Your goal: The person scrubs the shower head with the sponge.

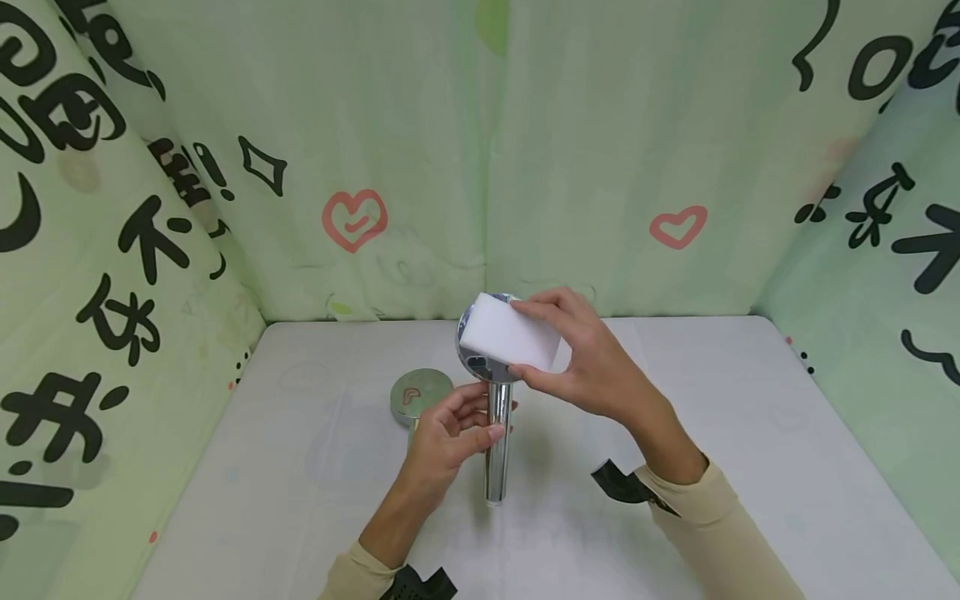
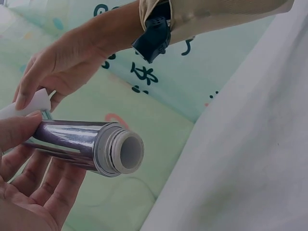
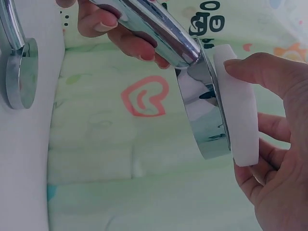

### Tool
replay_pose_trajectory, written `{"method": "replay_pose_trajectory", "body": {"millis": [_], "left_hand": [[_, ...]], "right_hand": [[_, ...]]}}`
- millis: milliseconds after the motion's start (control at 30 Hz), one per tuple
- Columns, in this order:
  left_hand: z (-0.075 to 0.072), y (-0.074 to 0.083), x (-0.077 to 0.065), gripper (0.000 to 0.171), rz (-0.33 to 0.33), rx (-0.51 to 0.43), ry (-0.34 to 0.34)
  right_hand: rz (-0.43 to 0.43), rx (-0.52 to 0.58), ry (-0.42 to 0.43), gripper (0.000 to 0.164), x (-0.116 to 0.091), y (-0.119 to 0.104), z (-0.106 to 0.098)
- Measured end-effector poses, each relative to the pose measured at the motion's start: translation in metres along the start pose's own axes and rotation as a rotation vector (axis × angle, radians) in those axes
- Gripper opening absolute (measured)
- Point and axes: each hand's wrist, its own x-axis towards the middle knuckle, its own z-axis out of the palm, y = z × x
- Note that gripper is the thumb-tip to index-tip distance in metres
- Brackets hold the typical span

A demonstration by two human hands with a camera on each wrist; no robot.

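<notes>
My left hand grips the handle of a chrome shower head, held upright above the table with its round head at the top. The handle's hollow threaded end faces the left wrist camera. Between thumb and fingers, my right hand pinches a white sponge block. In the right wrist view the sponge lies flat against the face of the shower head. Behind my left hand, a second chrome shower head lies on the table, its handle partly hidden.
A white-covered table spreads beneath both hands. Pale green curtains with black lettering and red hearts enclose it at the back and on both sides. Dark straps with devices sit at the beige sleeve cuffs.
</notes>
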Motion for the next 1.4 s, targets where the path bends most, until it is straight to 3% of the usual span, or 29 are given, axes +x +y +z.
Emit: {"method": "replay_pose_trajectory", "body": {"millis": [467,667,1033,1400], "left_hand": [[0.0,-0.003,-0.002,0.05,0.051,-0.022,-0.044],[0.001,-0.004,-0.001,0.05,0.067,-0.005,-0.061],[-0.001,0.0,0.003,0.05,0.03,0.026,-0.006],[-0.004,0.007,0.005,0.043,0.003,0.008,0.07]], "right_hand": [[0.067,0.005,0.047,0.064,0.006,0.005,-0.012],[0.055,0.006,0.046,0.063,0.008,0.003,-0.011],[-0.038,-0.073,-0.026,0.061,0.0,-0.006,0.004],[-0.11,-0.085,-0.072,0.063,-0.012,-0.008,0.005]]}}
